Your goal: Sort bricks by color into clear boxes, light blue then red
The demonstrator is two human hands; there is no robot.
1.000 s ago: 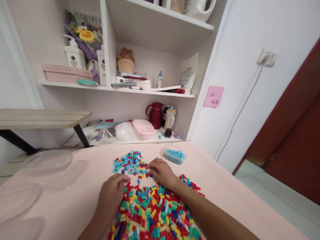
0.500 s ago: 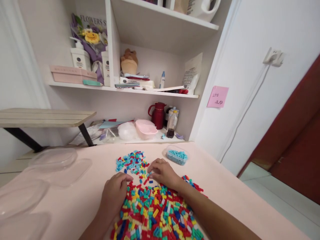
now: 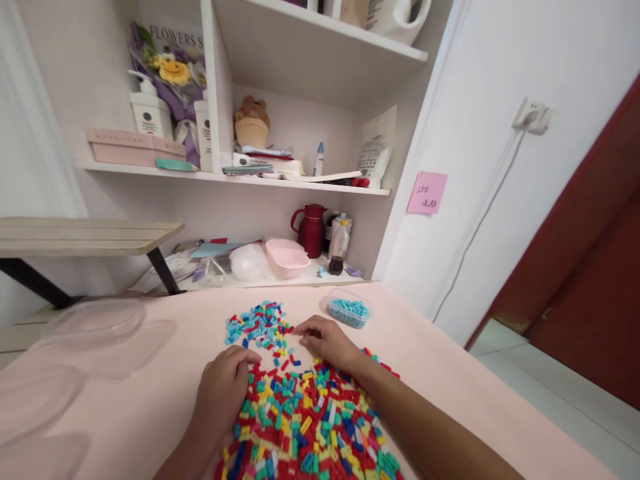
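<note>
A big heap of small toy bricks [image 3: 300, 420] in red, yellow, green, blue and white spreads across the table's near middle. Beyond it lies a smaller, mostly light-blue pile of bricks [image 3: 257, 323], with a few loose ones between. My right hand [image 3: 327, 341] reaches over the heap's far edge, fingers stretched and slightly apart; its fingertips are at the small pile's right side, by a red brick. At the heap's left edge my left hand [image 3: 227, 373] rests loosely bent, fingertips beside some red bricks, with nothing visible in it. A clear tub [image 3: 349, 309] of light-blue bricks stands behind the right hand.
Clear plastic containers and lids [image 3: 95, 317] lie on the pink tabletop [image 3: 165, 400] at left. Behind the table, a shelf holds a pink bowl [image 3: 287, 257], a red jug [image 3: 311, 230] and a bottle of dark liquid [image 3: 339, 248]. A slatted wooden stand [image 3: 90, 237] is at back left.
My right hand has shifted slightly, its fingertips now by the small pile's right edge. A few loose bricks between the piles lie differently. My left hand stays in place; the view swayed and came back.
</note>
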